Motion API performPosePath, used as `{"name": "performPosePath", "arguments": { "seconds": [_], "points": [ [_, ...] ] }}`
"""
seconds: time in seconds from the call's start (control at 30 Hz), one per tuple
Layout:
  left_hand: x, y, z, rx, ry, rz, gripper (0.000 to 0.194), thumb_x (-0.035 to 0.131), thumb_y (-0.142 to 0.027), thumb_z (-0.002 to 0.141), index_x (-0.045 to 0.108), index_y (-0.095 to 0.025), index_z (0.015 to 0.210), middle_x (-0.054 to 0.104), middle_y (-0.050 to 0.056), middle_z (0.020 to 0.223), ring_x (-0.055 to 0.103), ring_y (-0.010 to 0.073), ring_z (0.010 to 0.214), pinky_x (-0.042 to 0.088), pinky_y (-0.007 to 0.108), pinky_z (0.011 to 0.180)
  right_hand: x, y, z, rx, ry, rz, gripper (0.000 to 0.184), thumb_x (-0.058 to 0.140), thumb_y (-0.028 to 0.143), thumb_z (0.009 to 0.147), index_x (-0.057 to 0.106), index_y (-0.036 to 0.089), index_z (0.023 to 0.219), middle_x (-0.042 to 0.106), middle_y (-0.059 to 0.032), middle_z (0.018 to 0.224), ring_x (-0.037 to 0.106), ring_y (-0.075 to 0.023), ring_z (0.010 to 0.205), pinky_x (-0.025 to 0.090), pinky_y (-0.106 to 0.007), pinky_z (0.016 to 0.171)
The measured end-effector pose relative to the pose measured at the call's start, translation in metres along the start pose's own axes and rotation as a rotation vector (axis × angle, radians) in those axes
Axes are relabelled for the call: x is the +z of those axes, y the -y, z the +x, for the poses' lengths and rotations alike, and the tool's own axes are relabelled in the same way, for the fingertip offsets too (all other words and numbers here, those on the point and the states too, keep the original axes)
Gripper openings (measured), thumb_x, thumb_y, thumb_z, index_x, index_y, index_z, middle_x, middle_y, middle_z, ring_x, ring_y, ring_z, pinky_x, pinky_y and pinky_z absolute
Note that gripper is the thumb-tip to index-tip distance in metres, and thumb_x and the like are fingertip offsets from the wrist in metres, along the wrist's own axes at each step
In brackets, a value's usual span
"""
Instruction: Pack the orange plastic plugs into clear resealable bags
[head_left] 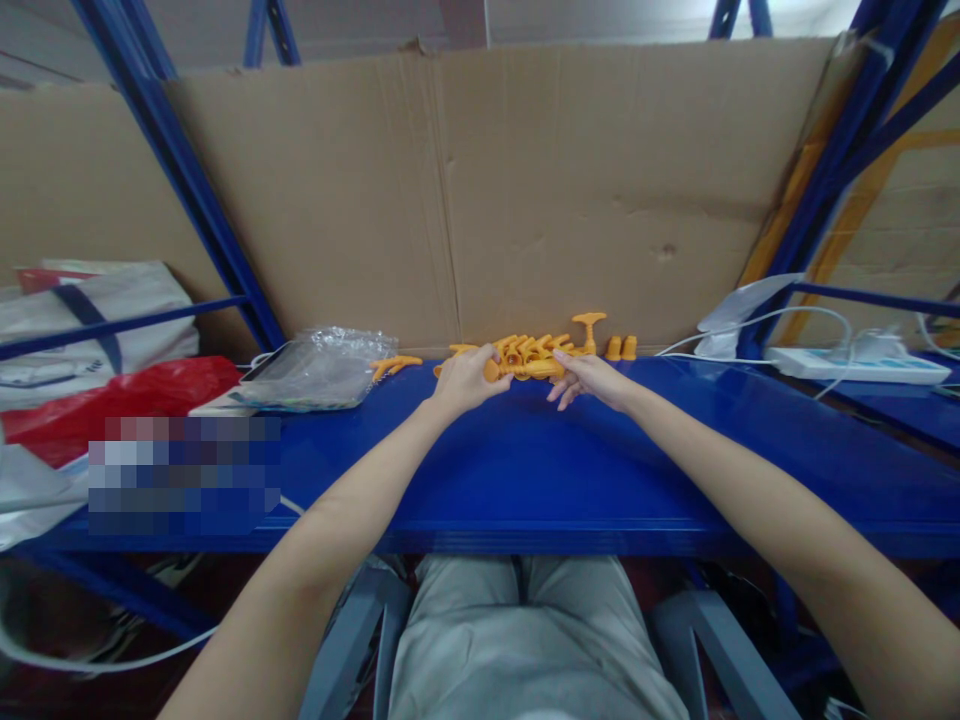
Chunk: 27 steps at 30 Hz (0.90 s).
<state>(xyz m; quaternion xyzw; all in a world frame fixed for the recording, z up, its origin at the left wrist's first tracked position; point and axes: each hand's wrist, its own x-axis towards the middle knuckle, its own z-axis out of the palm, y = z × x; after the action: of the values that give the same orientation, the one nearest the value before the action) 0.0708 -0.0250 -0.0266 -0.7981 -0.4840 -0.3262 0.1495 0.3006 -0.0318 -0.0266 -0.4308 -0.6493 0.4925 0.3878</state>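
My left hand (466, 380) is closed around the left end of a yellow-orange plastic tube-like part (531, 369), which lies roughly level above the blue tabletop. At the part's right end, the thumb and index finger of my right hand (589, 382) pinch it, while the other fingers hang loosely below. Just behind is a row of similar yellow plastic pieces (525, 345), partly hidden by my hands. A T-shaped yellow piece (589, 328) stands upright behind my right hand. Two small yellow caps (621, 348) stand to its right, and branched yellow pieces (396, 366) lie on the left.
The blue table (510, 470) ends at a cardboard panel (570, 200) behind. Clear plastic bags (322, 370) and a red bag (127, 400) lie left. A white power strip (855, 365) with cables sits right. Blue metal posts (202, 200) flank the table.
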Motion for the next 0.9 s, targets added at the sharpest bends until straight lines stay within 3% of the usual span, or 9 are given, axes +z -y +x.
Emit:
{"name": "performPosePath", "arguments": {
  "seconds": [0.17, 0.3, 0.43, 0.5, 0.57, 0.7, 0.9],
  "points": [
    [0.0006, -0.0023, 0.0008, -0.030, -0.033, -0.039, 0.027, 0.063, -0.044, 0.076, 0.059, -0.021, 0.090, 0.070, 0.003, 0.081, 0.065, 0.0198, 0.077, 0.044, 0.026, 0.065, -0.0022, 0.0018, 0.0014, 0.097, -0.006, -0.050, 0.063, 0.031, 0.070, 0.088, 0.056, 0.016, 0.069, 0.064, -0.0087, 0.050, 0.059, -0.0127, 0.038, 0.040, -0.019, 0.032],
    [0.0007, -0.0011, 0.0021, -0.062, -0.010, -0.059, 0.026, 0.064, -0.043, 0.076, 0.059, -0.021, 0.089, 0.069, 0.003, 0.078, 0.065, 0.0194, 0.073, 0.042, 0.025, 0.062, -0.0040, 0.0046, -0.0013, 0.164, 0.068, -0.024, 0.067, 0.021, 0.070, 0.089, 0.060, 0.015, 0.087, 0.070, -0.0099, 0.067, 0.062, -0.0129, 0.043, 0.043, -0.020, 0.035],
    [0.0009, 0.0012, 0.0030, -0.074, 0.000, -0.050, 0.026, 0.064, -0.043, 0.076, 0.059, -0.022, 0.089, 0.069, 0.002, 0.077, 0.065, 0.0196, 0.073, 0.042, 0.026, 0.061, -0.0054, 0.0029, -0.0032, 0.078, 0.082, 0.044, 0.033, 0.048, 0.046, 0.093, 0.054, 0.020, 0.113, 0.071, -0.0090, 0.102, 0.068, -0.0126, 0.061, 0.052, -0.021, 0.050],
    [0.0012, 0.0021, 0.0032, -0.075, -0.003, -0.039, 0.026, 0.064, -0.044, 0.076, 0.059, -0.022, 0.089, 0.070, 0.002, 0.078, 0.065, 0.0194, 0.073, 0.042, 0.025, 0.061, -0.0058, 0.0009, -0.0029, 0.012, 0.042, 0.057, 0.035, 0.062, 0.026, 0.087, 0.051, 0.022, 0.119, 0.069, -0.0077, 0.108, 0.069, -0.0113, 0.066, 0.054, -0.021, 0.056],
    [0.0012, 0.0025, 0.0033, -0.072, -0.006, -0.027, 0.027, 0.064, -0.044, 0.075, 0.059, -0.022, 0.088, 0.070, 0.002, 0.079, 0.065, 0.0194, 0.073, 0.042, 0.025, 0.061, -0.0060, -0.0005, -0.0023, -0.033, 0.014, 0.066, 0.036, 0.065, 0.017, 0.082, 0.052, 0.020, 0.116, 0.070, -0.0068, 0.105, 0.068, -0.0101, 0.065, 0.054, -0.020, 0.058],
    [0.0000, 0.0012, 0.0026, -0.048, -0.010, -0.014, 0.028, 0.064, -0.045, 0.075, 0.059, -0.022, 0.091, 0.070, 0.003, 0.080, 0.065, 0.0203, 0.075, 0.043, 0.026, 0.062, -0.0052, 0.0003, -0.0022, -0.041, 0.027, 0.086, 0.014, 0.061, 0.028, 0.088, 0.059, 0.015, 0.091, 0.073, -0.0077, 0.085, 0.066, -0.0101, 0.057, 0.053, -0.022, 0.056],
    [-0.0034, -0.0025, 0.0008, -0.026, -0.003, -0.001, 0.029, 0.064, -0.044, 0.076, 0.059, -0.021, 0.093, 0.070, 0.005, 0.082, 0.066, 0.0215, 0.079, 0.044, 0.027, 0.064, 0.0006, 0.0049, -0.0028, 0.049, -0.046, 0.047, 0.040, 0.050, 0.048, 0.091, 0.059, 0.014, 0.074, 0.066, -0.0066, 0.054, 0.060, -0.0122, 0.043, 0.047, -0.021, 0.043]
  ]
}}
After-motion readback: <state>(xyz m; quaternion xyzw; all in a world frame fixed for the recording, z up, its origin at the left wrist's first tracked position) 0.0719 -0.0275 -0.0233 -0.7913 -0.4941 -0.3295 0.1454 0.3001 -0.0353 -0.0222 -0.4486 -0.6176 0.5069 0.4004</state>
